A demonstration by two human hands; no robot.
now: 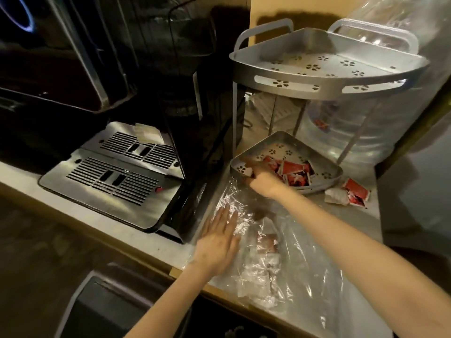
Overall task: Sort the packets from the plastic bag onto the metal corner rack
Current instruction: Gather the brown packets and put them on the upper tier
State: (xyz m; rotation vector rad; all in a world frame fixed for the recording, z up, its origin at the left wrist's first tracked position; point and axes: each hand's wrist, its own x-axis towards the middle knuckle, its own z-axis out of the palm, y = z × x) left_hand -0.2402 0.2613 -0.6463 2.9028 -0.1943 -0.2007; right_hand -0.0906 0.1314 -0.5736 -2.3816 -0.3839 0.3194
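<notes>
A clear plastic bag lies crumpled on the counter with a few packets showing dimly inside it. My left hand lies flat on the bag's left side, fingers straight. My right hand reaches over the front left rim of the metal corner rack's lower tray, fingers curled round a packet that is partly hidden. Several red and white packets lie in that tray. The rack's upper tray holds nothing.
A few red and white packets lie loose on the counter right of the lower tray. A black coffee machine with a metal drip tray stands to the left. A large clear water bottle is behind the rack. The counter edge runs diagonally below.
</notes>
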